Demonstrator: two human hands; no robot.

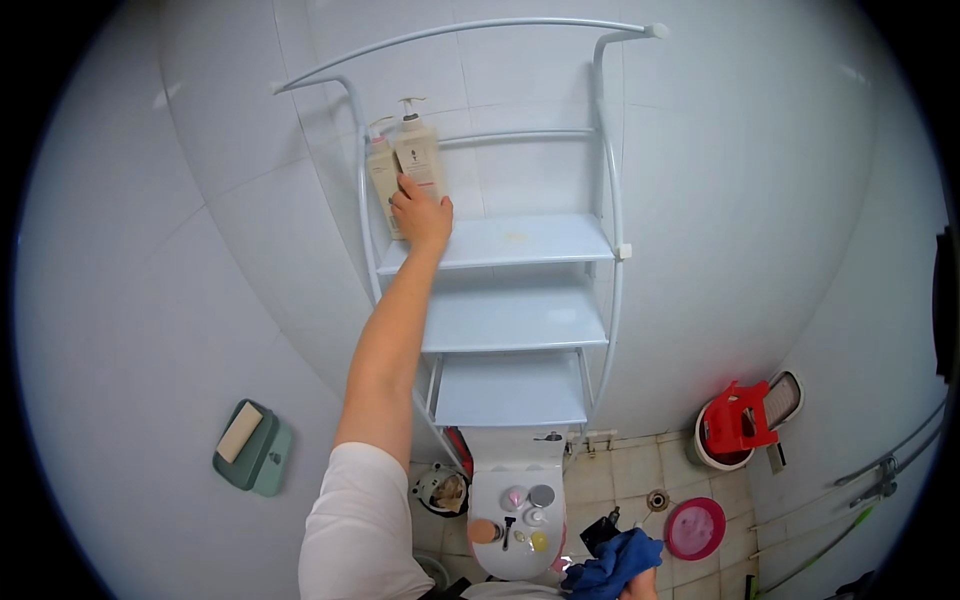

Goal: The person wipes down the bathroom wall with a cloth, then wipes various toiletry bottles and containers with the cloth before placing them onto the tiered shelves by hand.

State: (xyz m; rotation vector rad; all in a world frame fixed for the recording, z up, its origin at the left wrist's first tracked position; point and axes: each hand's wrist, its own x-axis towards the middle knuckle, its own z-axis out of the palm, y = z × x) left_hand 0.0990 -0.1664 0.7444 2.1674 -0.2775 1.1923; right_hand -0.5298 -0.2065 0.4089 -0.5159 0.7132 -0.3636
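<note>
Two cream pump bottles stand side by side at the left end of the top shelf (500,243). My left hand (424,217) is closed round the lower part of the front bottle (418,152); the other bottle (383,180) is just to its left, slightly tilted. Low in the view, my right hand (640,584) is bunched round a blue cloth (612,566), mostly hidden by it and cut off by the bottom edge. A black object (598,533) lies beside the cloth; what it is cannot be made out.
Below are two more shelves (515,312) and a toilet lid (490,560) bearing several small jars and a razor (508,532). A bin (440,490) stands left of it. Right are a pink basin (695,528) and a red stool (738,418) in a bucket. A green soap box (268,458) hangs left.
</note>
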